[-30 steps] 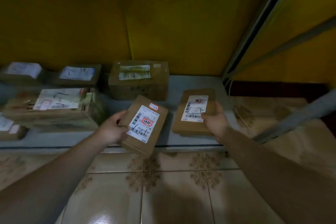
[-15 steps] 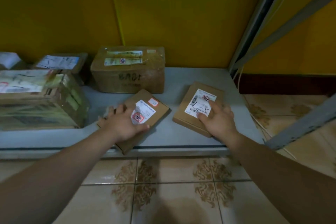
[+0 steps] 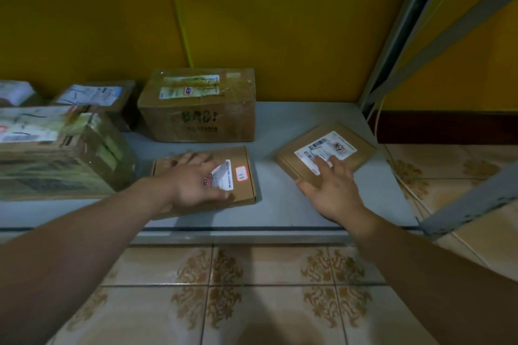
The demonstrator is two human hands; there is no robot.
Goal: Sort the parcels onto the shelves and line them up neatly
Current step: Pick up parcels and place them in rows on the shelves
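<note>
The right flat parcel point(image 3: 336, 145) lies skewed near the right end of the shelf point(image 3: 280, 204), one corner pointing toward the back right corner. The right hand point(image 3: 333, 190) touches it only with spread, straight fingertips on the label. A push from there would probably spin the parcel rather than square it, or slide it off the open right end. The left hand point(image 3: 193, 179) presses flat, fingers spread, on the left flat parcel point(image 3: 246, 190), which sits just behind the front edge and just in front of the large box point(image 3: 201, 112). A firm shove back could knock that box out of line. Half a second ago the left parcel sat askew with a corner over the front edge; it is now square to that edge. The right parcel is still turned, and the right hand covers less of it.
</note>
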